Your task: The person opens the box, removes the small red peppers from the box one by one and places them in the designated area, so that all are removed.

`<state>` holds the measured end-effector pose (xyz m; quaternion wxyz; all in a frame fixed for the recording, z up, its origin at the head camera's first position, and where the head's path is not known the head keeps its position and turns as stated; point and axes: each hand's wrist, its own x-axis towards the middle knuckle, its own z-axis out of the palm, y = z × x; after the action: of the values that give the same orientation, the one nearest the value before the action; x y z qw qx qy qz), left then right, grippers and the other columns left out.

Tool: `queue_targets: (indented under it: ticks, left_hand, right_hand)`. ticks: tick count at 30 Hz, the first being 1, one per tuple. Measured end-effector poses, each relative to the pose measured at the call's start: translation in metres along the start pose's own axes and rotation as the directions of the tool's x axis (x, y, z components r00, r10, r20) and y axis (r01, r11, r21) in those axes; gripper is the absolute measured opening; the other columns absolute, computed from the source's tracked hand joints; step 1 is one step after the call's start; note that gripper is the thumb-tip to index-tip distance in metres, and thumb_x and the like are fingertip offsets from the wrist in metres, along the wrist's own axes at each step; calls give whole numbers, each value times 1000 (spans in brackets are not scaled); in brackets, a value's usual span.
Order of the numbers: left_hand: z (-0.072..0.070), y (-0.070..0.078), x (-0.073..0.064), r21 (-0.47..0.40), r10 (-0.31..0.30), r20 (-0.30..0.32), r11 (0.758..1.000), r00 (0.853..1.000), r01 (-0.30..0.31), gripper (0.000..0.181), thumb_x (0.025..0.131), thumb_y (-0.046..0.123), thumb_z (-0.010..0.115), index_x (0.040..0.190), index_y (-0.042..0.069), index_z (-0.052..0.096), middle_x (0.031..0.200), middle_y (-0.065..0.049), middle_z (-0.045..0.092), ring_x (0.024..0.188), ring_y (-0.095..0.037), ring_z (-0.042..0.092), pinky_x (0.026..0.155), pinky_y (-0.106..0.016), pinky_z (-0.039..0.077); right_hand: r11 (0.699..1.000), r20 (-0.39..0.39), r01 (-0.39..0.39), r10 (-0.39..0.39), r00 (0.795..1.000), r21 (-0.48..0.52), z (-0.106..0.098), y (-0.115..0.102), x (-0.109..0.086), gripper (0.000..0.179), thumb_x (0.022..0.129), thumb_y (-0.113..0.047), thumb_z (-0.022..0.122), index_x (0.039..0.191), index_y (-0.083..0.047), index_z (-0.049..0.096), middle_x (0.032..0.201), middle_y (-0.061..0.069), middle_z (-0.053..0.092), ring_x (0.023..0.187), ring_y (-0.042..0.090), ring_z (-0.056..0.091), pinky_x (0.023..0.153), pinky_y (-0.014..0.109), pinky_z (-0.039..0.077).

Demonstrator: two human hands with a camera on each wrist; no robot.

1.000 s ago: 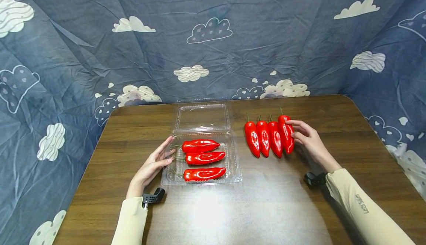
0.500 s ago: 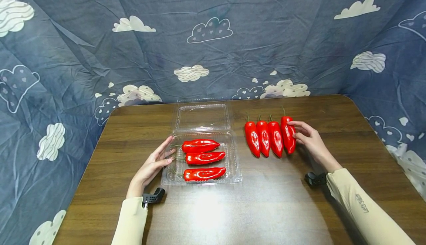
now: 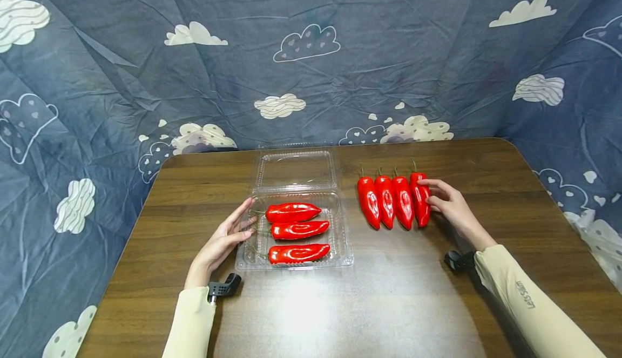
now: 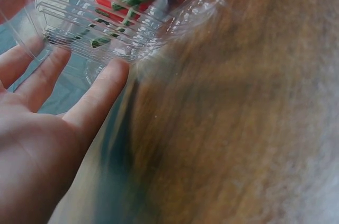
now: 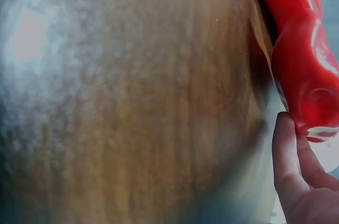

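In the head view, my left hand point(image 3: 222, 242) rests against the left side of a clear plastic clamshell box point(image 3: 344, 255), fingers extended. The left wrist view shows fingertips point(image 4: 117, 68) touching its ribbed wall. The box lies open with three red chili peppers inside, including the front chili pepper point(image 3: 298, 253), all with stems to the left. My right hand point(image 3: 452, 207) holds the rightmost chili pepper point(image 3: 419, 207) of a row on the table, thumb and fingers at its right side. In the right wrist view, the thumb point(image 5: 286, 128) meets the shiny red chili pepper point(image 5: 312, 75); fingers go partly behind it.
Left of the held one, three more chili peppers, including the middle chili pepper point(image 3: 385, 201), lie side by side, stems to the back. The box's lid point(image 3: 296, 171) lies folded back. A dark wooden table point(image 3: 389, 304) stands before a blue cloud-patterned cloth point(image 3: 233, 88).
The rightmost chili pepper has shifted slightly right, then settled a little nearer the front beside the row, with my right hand on it. My left hand and the box have stayed put.
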<state>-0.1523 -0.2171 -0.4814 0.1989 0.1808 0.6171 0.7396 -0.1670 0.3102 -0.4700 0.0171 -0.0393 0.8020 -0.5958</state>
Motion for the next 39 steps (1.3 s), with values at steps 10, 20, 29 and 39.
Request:
queue_targets:
  ticks: [10, 20, 29, 39]
  left_hand:
    - [0, 0, 0, -2, 1, 5, 1000, 1000, -1, 73, 92, -10, 45, 154, 7, 10, 159, -12, 4, 138, -45, 14, 106, -31, 32]
    - [-2, -3, 0, 0, -1, 5, 1000, 1000, 1, 73, 92, -10, 45, 154, 9, 11, 160, -11, 5, 139, -44, 15, 107, -32, 32]
    - [-2, -3, 0, -6, 3, 7, 1000, 1000, -3, 74, 92, -9, 46, 154, 9, 11, 160, -11, 5, 138, -45, 14, 106, -31, 33]
    - [-1, -3, 1, -4, 4, 7, 1000, 1000, -4, 74, 92, -7, 49, 154, 9, 11, 160, -11, 5, 139, -45, 14, 105, -29, 34]
  right_hand:
    - [999, 25, -28, 29, 999, -25, 0, 2, 0, 43, 95, 2, 46, 138, 5, 41, 127, 29, 46, 95, 4, 55, 74, 21, 53]
    - [996, -11, -28, 27, 1000, -82, -1, 0, -1, 45, 94, 2, 47, 137, 6, 39, 125, 32, 46, 92, 4, 53, 72, 21, 54]
    - [995, -31, -26, 23, 999, -100, -2, 2, 1, 45, 92, 7, 47, 137, 8, 40, 128, 37, 45, 87, 4, 57, 69, 21, 53]
    - [998, -43, -12, 10, 999, -53, -1, -1, 1, 42, 92, 6, 47, 133, 10, 41, 127, 35, 46, 88, 2, 58, 70, 20, 54]
